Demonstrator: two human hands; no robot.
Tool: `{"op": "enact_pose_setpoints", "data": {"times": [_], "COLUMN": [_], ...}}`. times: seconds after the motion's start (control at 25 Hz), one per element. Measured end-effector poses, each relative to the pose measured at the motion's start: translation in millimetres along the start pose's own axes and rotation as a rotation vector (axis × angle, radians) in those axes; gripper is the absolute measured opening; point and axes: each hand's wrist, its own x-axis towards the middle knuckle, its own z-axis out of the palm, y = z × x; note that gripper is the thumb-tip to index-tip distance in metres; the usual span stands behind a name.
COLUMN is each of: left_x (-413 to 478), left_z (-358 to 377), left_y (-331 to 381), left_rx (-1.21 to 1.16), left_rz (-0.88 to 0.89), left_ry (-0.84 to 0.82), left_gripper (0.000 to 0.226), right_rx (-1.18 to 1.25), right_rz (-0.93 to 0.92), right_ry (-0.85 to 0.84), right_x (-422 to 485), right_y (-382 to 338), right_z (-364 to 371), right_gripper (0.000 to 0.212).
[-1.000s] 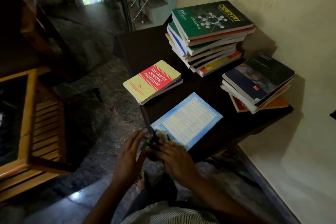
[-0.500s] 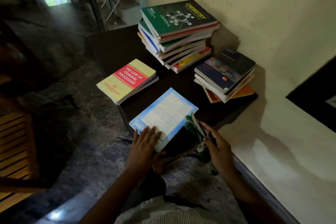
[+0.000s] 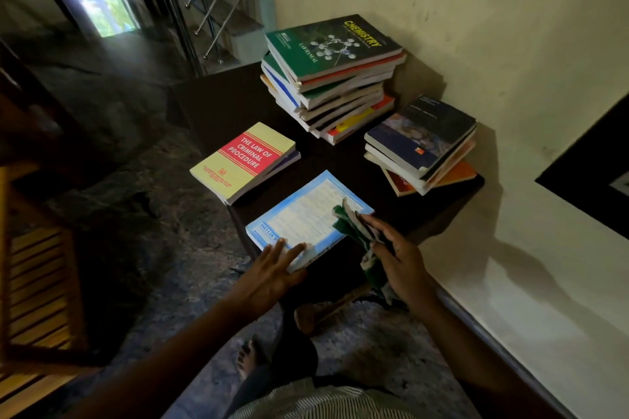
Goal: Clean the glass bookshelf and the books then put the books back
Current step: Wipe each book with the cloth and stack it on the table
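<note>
1. A light blue book [image 3: 308,214] lies flat at the near edge of the dark table [image 3: 221,102], with its near corner over the edge.
2. The left hand [image 3: 272,270] rests on that near corner. Its fingers [image 3: 289,250] are straight and spread, pressing on the cover and gripping nothing.
3. The right hand [image 3: 400,258] holds a green and white cloth [image 3: 352,226] at the book's right corner. Its fingers [image 3: 374,224] are laid long over the cloth and only slightly bent; the thumb is hidden. One end of the cloth touches the blue cover and the other hangs below the table edge.
4. Left of the blue book and just beyond it, a yellow book with a red panel reading "The Law of Criminal Procedure" [image 3: 245,160] sits on top of another book.
5. At the back of the table against the wall [image 3: 493,27] stands a tall, uneven stack of books [image 3: 340,102], topped by a green Chemistry lab manual [image 3: 332,44].
6. To the right of that is a shorter stack [image 3: 422,146] with a dark blue cover on top and an orange book at the bottom.
7. A wooden slatted frame [image 3: 34,282] stands on the floor at far left, well apart from the table.
</note>
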Motion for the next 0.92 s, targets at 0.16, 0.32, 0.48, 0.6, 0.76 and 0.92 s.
{"op": "enact_pose_setpoints", "data": {"times": [0.16, 0.32, 0.48, 0.6, 0.76, 0.92], "left_x": [-15.3, -14.7, -24.8, -21.3, -23.3, 4.5], "left_z": [5.4, 10.7, 22.5, 12.0, -14.6, -48.3], "left_y": [-26.3, -33.2, -29.8, -37.0, -69.0, -51.1], "left_rx": [-0.015, 0.012, -0.003, -0.008, -0.141, -0.174], "left_rz": [-0.021, -0.138, -0.143, -0.076, -0.125, -0.241], "left_ry": [-0.171, -0.142, 0.001, 0.038, 0.071, 0.269], "left_gripper": [0.044, 0.062, 0.059, 0.075, 0.071, 0.036], "right_rx": [-0.004, -0.001, -0.005, 0.004, 0.025, 0.083], "right_rz": [-0.003, 0.031, 0.049, 0.070, 0.055, 0.009], "right_ry": [0.000, -0.011, -0.028, -0.027, -0.039, -0.016], "right_x": [2.3, -1.4, -4.5, -3.7, 0.3, 14.7], "right_y": [7.2, 13.5, 8.8, 11.3, 8.9, -11.9], "right_z": [5.1, 7.8, 10.2, 12.7, 17.0, 18.1], "right_gripper": [0.045, 0.044, 0.045, 0.044, 0.046, 0.047]}}
